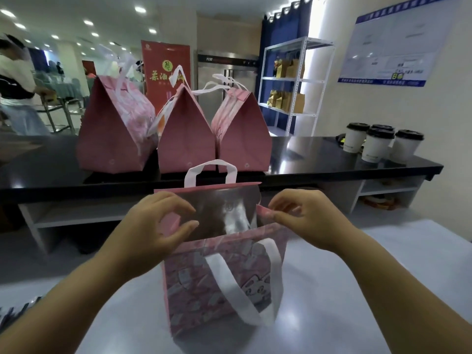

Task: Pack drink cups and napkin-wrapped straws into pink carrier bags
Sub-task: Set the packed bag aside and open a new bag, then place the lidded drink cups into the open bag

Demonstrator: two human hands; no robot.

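A pink carrier bag (201, 282) with white handles stands on the white table right in front of me, its mouth spread wide and its silvery lining showing. My left hand (155, 226) pinches the bag's left rim. My right hand (304, 215) pinches the right rim. Several white drink cups (378, 145) with black lids stand on the black counter at the right. No straws are visible.
Three closed pink bags (186, 131) stand in a row on the black counter (51, 172) behind the open one. A white shelf rack (293, 77) with brown paper bags is at the back right. A person stands at the far left.
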